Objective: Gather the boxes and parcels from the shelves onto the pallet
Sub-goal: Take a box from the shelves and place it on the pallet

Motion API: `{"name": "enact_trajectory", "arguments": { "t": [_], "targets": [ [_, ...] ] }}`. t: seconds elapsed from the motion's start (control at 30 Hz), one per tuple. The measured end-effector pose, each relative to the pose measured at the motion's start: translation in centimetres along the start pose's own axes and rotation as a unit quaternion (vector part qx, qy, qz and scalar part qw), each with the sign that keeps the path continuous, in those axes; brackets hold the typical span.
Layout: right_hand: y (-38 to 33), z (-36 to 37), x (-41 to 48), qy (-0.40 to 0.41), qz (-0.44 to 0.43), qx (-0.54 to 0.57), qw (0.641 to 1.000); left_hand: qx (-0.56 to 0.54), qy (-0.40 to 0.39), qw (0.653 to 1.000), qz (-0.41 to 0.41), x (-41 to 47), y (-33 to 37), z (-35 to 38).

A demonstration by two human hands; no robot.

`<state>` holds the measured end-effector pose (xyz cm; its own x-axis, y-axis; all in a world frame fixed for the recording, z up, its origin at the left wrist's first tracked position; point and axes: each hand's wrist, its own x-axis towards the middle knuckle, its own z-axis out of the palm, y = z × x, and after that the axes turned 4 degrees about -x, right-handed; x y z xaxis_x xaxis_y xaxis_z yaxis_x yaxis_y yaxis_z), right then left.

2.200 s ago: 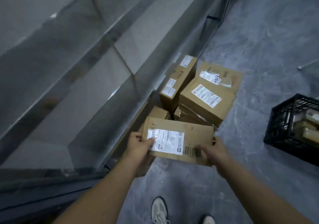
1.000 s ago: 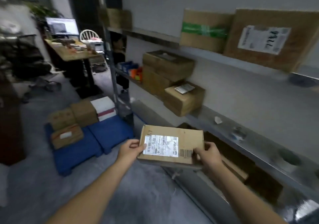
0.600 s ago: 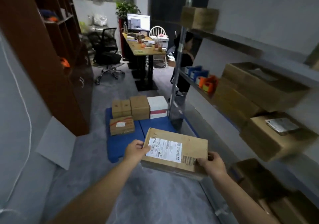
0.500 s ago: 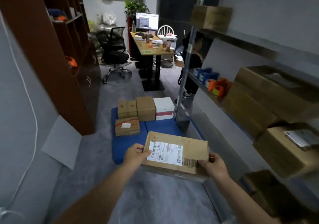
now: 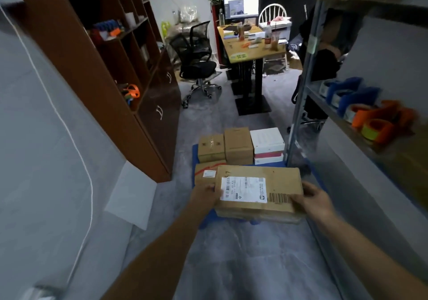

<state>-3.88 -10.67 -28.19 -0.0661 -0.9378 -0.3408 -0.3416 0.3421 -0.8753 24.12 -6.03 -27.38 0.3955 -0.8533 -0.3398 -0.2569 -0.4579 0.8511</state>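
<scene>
Over the near end of the blue pallet (image 5: 208, 219), the cardboard parcel (image 5: 280, 181) is now hanging level, where half a second ago it was still short of it; the stacked boxes (image 5: 238, 145) behind are looming closer. The left hand (image 5: 203, 192) is gripping the parcel's left edge, thumb lying on the label (image 5: 243, 188), and the right hand (image 5: 313, 201) is clasping the right end, fingers (image 5: 309, 186) clamped round the cardboard.

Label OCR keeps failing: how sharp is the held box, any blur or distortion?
Head view: the flat brown cardboard box and its white shipping label are sharpest, bars visible, small print unreadable; the grey metal shelf rack and orange tape rolls smear at right; wide-angle tilts the brown wooden cabinet; dim, label glare-free.
</scene>
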Motion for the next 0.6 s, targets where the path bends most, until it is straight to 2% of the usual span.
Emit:
{"name": "enact_trajectory", "arguments": {
  "t": [0.17,0.33,0.47,0.6],
  "targets": [
    [-3.5,0.8,7.0,0.001,-0.011,-0.052,0.999,-0.071,0.029,0.997,-0.004,5.6,2.0,1.1],
    [-6.5,3.2,15.1,0.002,-0.016,-0.067,0.998,-0.122,0.014,0.992,-0.01,13.4,3.0,1.7],
    [-8.6,6.7,22.1,-0.007,-0.017,-0.069,0.997,-0.111,0.012,0.993,-0.034,21.7,3.3,2.0],
    [-9.3,10.4,29.1,-0.019,0.019,-0.05,0.998,-0.097,-0.014,0.994,-0.047,31.1,2.3,2.8]
  ]
}}
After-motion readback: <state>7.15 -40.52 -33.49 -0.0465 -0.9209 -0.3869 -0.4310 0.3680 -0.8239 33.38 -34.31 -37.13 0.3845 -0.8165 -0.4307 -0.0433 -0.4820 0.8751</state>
